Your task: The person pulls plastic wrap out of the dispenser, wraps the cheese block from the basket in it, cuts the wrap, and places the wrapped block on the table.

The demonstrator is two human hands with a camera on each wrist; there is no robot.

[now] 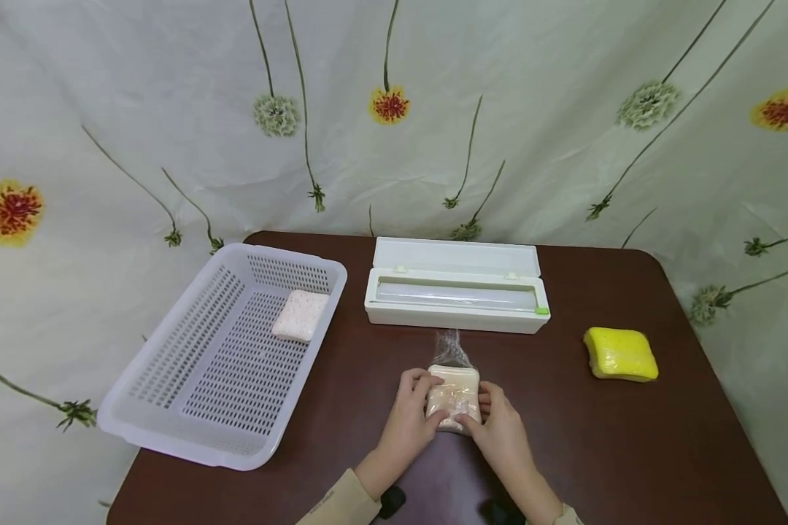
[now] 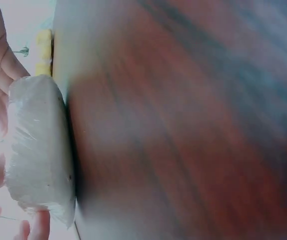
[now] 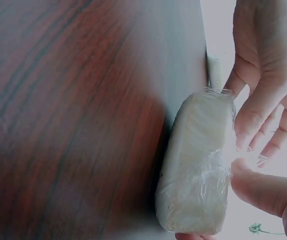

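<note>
A cream-coloured, sponge-like block (image 1: 455, 390) lies on the table, wrapped in clear cling film. Loose film (image 1: 450, 350) trails from its far end toward the dispenser. On the block's left side, my left hand (image 1: 408, 410) holds it with fingers on the far left edge and thumb near the front. My right hand (image 1: 503, 432) grips the opposite side, its thumb on the near top and its fingers along the right edge. Wrinkled film clings to the block (image 3: 196, 165) in the right wrist view. The left wrist view shows the block's smoother side (image 2: 38, 145).
Behind the hands stands a white cling film dispenser (image 1: 456, 318), lid raised and roll visible. A white perforated basket (image 1: 203, 343) at left contains a pale speckled block (image 1: 300, 316). A yellow block (image 1: 621, 354) sits at right on the brown table (image 1: 630, 452). A flowered curtain hangs behind.
</note>
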